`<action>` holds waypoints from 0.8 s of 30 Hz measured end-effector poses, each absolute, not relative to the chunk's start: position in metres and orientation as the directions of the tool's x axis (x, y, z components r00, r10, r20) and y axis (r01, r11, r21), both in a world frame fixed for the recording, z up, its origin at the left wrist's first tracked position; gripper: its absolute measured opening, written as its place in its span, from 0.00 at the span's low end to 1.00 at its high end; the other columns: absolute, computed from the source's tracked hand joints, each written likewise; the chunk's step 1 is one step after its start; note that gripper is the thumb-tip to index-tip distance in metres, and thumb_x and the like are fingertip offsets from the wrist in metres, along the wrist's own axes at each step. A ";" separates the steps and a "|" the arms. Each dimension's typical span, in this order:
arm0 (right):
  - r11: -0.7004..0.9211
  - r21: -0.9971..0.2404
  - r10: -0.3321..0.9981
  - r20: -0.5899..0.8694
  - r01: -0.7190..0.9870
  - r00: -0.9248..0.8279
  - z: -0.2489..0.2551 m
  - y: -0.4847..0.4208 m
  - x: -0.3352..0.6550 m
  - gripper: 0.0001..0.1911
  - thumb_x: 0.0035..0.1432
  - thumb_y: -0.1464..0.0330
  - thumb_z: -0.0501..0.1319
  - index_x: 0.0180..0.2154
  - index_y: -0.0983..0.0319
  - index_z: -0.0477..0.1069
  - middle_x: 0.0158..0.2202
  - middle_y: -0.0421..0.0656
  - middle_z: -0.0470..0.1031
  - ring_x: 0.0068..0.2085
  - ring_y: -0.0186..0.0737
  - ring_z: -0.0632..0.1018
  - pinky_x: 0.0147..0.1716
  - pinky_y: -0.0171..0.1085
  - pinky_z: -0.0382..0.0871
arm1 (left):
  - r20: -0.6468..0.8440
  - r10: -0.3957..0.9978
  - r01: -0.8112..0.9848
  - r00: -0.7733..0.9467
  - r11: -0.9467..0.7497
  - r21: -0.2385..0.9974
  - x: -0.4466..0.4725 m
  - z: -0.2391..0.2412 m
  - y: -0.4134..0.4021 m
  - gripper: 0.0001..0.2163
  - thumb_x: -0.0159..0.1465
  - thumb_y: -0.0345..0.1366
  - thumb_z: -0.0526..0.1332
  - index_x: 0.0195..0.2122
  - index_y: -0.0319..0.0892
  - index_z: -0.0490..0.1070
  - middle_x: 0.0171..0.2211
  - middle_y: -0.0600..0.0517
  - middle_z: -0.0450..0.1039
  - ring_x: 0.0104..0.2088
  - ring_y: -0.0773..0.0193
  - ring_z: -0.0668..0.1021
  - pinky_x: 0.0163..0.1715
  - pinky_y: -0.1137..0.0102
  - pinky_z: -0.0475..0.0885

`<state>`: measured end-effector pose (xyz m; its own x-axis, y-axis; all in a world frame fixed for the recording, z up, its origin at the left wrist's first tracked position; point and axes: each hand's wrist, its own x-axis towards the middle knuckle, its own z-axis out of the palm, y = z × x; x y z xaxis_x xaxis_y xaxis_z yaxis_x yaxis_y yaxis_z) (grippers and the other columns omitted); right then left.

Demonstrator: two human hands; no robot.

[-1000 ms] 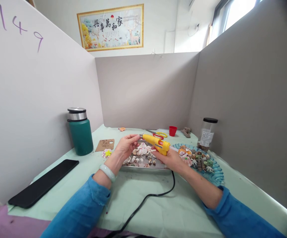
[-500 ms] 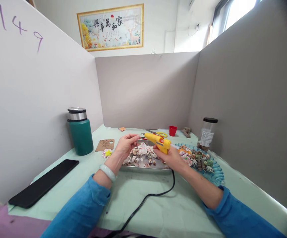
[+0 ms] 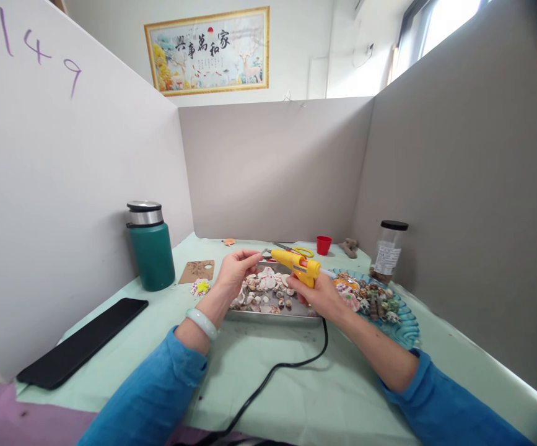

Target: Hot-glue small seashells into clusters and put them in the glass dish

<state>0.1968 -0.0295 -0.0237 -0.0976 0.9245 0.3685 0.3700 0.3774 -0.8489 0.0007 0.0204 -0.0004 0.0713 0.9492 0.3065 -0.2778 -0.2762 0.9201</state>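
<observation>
My right hand (image 3: 318,296) grips a yellow hot glue gun (image 3: 296,264) by its handle, nozzle pointing left, above a metal tray (image 3: 272,314) of seashells. A black cord (image 3: 268,378) runs from the gun toward me. My left hand (image 3: 235,271) is held up at the nozzle with its fingertips pinched together; what it pinches is too small to make out. A pale bangle sits on my left wrist.
A blue glass plate (image 3: 405,331) of shells lies right of the tray. A green flask (image 3: 150,246), a black phone (image 3: 81,342), a brown card (image 3: 196,271), yellow scissors (image 3: 296,250), a red cup (image 3: 323,245) and a dark-lidded jar (image 3: 388,251) stand around. Grey partitions wall in three sides.
The glue gun has risen a little and tilted, its nozzle staying at my left fingertips. My left hand has barely moved.
</observation>
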 end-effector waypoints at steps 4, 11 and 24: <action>0.379 -0.842 0.924 0.366 0.384 -0.109 -0.023 -0.031 0.197 0.15 0.50 0.56 0.60 0.30 0.62 0.68 0.16 0.36 0.64 0.19 0.31 0.65 0.19 0.31 0.59 | 0.312 0.948 -0.246 0.068 -0.287 0.926 0.001 0.000 0.018 0.12 0.45 0.36 0.70 0.27 0.36 0.73 0.20 0.56 0.68 0.18 0.75 0.67 0.23 0.74 0.64; 0.359 -0.859 0.932 0.351 0.365 -0.092 -0.021 -0.032 0.195 0.15 0.50 0.56 0.60 0.29 0.62 0.67 0.16 0.35 0.63 0.18 0.30 0.64 0.19 0.31 0.58 | 0.321 0.946 -0.190 0.043 -0.308 0.932 0.002 0.001 0.017 0.12 0.44 0.36 0.70 0.27 0.36 0.73 0.23 0.54 0.71 0.19 0.74 0.68 0.22 0.74 0.63; 0.341 -0.854 0.937 0.344 0.393 -0.064 -0.018 -0.034 0.194 0.15 0.49 0.57 0.59 0.27 0.62 0.67 0.15 0.35 0.62 0.18 0.31 0.63 0.19 0.32 0.58 | 0.328 0.944 -0.160 0.030 -0.319 0.934 0.001 0.000 0.019 0.12 0.45 0.37 0.69 0.28 0.36 0.73 0.24 0.53 0.71 0.20 0.74 0.69 0.22 0.75 0.64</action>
<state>0.1939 -0.0342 -0.0176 -0.0635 0.9367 0.3444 0.3932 0.3407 -0.8540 0.0012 0.0188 -0.0002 0.0297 0.9443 0.3276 -0.1602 -0.3190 0.9341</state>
